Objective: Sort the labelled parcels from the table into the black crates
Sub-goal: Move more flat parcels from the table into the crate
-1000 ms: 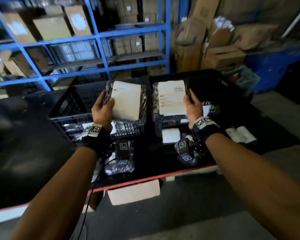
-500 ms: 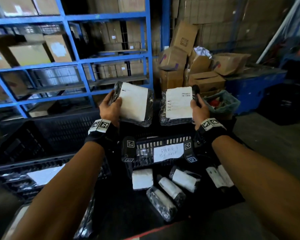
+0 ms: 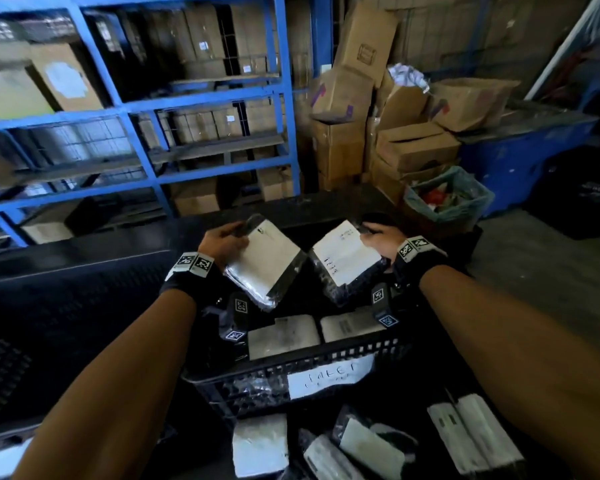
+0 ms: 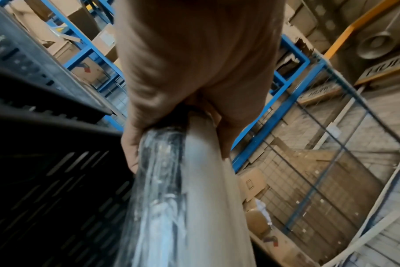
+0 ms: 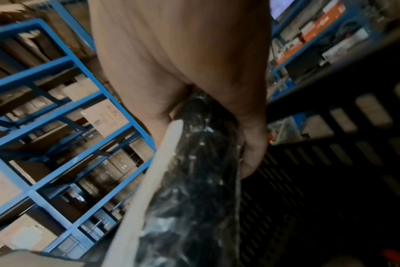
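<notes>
While both hands are loaded over the crate: step in hand is the drop, 2 parcels at once
Left hand: fingers and thumb curled round the far edge of the left parcel, white label face up, parcel tilted down toward the middle
Right hand: thumb on top and fingers under the far edge of the right parcel, label with handwriting up, tilted the opposite way
Parcels: near corners close together or touching, cannot tell which; both held above the labelled crate
Crate contents: at least 2 white-labelled parcels already lie inside, under the held pair
Crate tag: white slip on the near wall, writing too blurred to read
Table: several wrapped parcels left in front of the crate, unsorted
Second crate: dark, to the left, contents not visible
Next move, my reading: check each label against the tag, then loosen the grips low over the crate; slick wrap may slide
Progress: partway, judging by the leftover pile
</notes>
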